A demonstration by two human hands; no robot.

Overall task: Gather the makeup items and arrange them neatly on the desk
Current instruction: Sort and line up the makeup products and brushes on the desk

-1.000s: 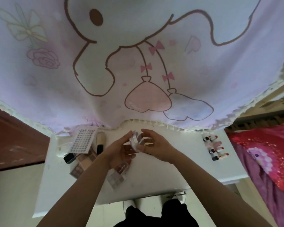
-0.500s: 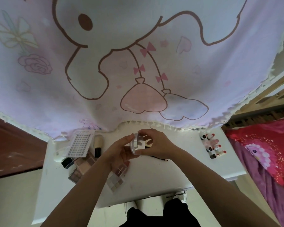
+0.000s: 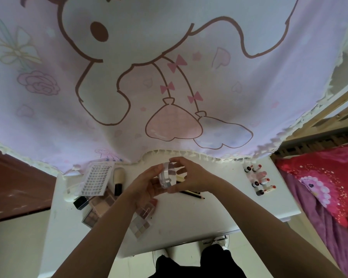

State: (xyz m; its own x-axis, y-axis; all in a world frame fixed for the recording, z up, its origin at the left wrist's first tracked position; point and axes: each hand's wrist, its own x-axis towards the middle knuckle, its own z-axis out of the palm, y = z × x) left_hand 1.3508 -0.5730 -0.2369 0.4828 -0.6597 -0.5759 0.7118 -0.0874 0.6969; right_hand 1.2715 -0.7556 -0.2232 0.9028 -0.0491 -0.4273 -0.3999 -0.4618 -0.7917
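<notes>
Above the middle of the white desk [image 3: 189, 223] I hold a round clear compact case [image 3: 167, 176] on its edge. My left hand [image 3: 145, 187] grips its left side and my right hand [image 3: 191, 177] grips its right side and top. Several eyeshadow palettes [image 3: 97, 205] lie in a loose pile at the left, with one more palette [image 3: 140, 225] below my left wrist. A lash card [image 3: 96, 178], a brush [image 3: 118, 181] and a black lipstick [image 3: 80, 202] lie near them. Several small red-capped bottles [image 3: 258, 180] stand in a group at the right. A dark pencil [image 3: 191, 194] lies under my right hand.
A pink cartoon curtain [image 3: 169, 77] hangs down to the desk's far edge. A red and purple bed cover [image 3: 325, 181] lies close at the right, and a brown board [image 3: 12, 181] stands at the left. My dark trousers [image 3: 199, 263] show under the desk's near edge.
The compact, open between my hands a second ago, is now shut and turned on its edge. The camera has tilted slightly, so the curtain picture sits lower in view.
</notes>
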